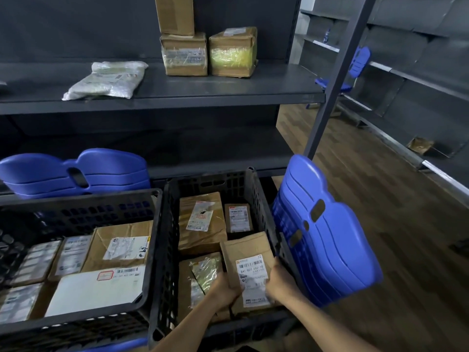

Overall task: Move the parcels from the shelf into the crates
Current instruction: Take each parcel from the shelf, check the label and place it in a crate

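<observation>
At lower centre, my left hand and right hand are curling round a flat brown cardboard parcel in the black plastic crate; its white label is showing "841 007 E02".

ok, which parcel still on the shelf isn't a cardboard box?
The white plastic bag, lying flat left on the shelf. The rest are brown cardboard: yellow-taped carton, clear-taped carton beside it, tall carton stacked on that.

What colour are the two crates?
The crates are black, best seen in the head view.
</observation>
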Action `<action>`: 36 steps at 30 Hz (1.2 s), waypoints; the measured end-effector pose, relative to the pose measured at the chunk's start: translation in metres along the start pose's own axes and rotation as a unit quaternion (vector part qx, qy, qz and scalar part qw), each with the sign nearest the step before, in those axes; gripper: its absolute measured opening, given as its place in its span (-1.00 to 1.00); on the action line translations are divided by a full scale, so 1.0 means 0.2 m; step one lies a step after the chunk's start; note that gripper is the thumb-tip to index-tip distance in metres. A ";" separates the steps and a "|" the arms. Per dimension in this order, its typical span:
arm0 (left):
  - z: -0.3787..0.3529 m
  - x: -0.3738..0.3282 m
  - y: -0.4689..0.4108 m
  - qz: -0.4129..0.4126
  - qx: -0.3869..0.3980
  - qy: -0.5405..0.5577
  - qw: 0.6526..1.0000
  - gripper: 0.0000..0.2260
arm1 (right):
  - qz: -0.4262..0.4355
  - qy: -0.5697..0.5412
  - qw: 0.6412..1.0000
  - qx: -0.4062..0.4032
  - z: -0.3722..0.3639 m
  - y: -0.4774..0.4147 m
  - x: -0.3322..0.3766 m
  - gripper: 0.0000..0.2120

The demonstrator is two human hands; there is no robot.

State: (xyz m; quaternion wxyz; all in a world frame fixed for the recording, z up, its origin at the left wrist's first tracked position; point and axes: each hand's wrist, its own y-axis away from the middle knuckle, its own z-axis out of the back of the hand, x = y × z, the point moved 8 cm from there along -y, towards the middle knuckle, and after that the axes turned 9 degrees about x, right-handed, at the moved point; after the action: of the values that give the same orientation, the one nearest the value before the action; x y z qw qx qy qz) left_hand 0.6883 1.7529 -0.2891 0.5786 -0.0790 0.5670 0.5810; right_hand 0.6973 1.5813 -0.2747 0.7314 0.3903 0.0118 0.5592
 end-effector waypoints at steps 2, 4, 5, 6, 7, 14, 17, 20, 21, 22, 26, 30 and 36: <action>-0.02 0.01 -0.01 0.014 0.011 -0.014 1.000 -0.67 | 0.014 0.029 0.999 0.015 -0.01 0.02 0.02 -0.23; -0.04 0.02 -0.02 0.037 0.015 -0.034 0.999 -0.69 | 0.048 0.090 0.995 0.018 -0.03 0.04 0.07 -0.21; -0.04 0.04 -0.03 0.051 0.011 -0.042 0.998 -0.68 | 0.073 0.132 0.988 0.015 -0.05 0.05 0.09 -0.21; -0.04 0.06 -0.03 0.070 0.004 -0.053 0.996 -0.64 | 0.099 0.168 0.981 0.015 -0.06 0.05 0.12 -0.21; -0.04 0.07 -0.03 0.090 -0.005 -0.067 0.994 -0.59 | 0.116 0.191 0.974 0.028 -0.08 0.05 0.13 -0.22; -0.05 0.06 -0.02 0.095 0.007 -0.218 0.971 -0.24 | 0.115 0.297 0.935 0.157 -0.17 0.02 0.11 -0.31; -0.10 0.02 -0.01 0.062 0.053 -0.369 0.926 -0.21 | 0.119 0.360 0.911 0.163 -0.18 0.03 0.14 -0.30; -0.11 0.05 -0.03 0.070 0.058 -0.420 0.903 -0.24 | 0.120 0.364 0.910 0.157 -0.17 0.02 0.13 -0.35; -0.11 0.06 -0.04 0.074 0.062 -0.425 0.900 -0.22 | 0.123 0.368 0.908 0.156 -0.17 0.02 0.13 -0.38; -0.12 0.07 -0.05 0.079 0.070 -0.430 0.897 -0.19 | 0.124 0.372 0.907 0.153 -0.17 0.02 0.13 -0.41; -0.14 0.07 -0.07 0.079 0.084 -0.446 0.888 -0.16 | 0.135 0.365 0.909 0.151 -0.19 0.01 0.14 -0.44; -0.07 0.04 -0.02 0.070 0.069 -0.439 0.893 -0.20 | 0.151 0.369 0.902 0.169 -0.16 0.03 0.16 -0.35; 0.20 -0.13 0.19 0.079 0.001 -0.463 0.883 -0.29 | 0.188 0.357 0.908 0.113 0.07 0.14 0.37 -0.31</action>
State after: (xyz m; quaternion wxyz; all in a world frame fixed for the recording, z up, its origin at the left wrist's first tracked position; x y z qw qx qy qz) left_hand 0.6901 1.7799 -0.2332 0.7276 0.2444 0.2395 0.5946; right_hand 0.7093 1.6371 -0.2174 0.5105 0.2397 0.2622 0.7831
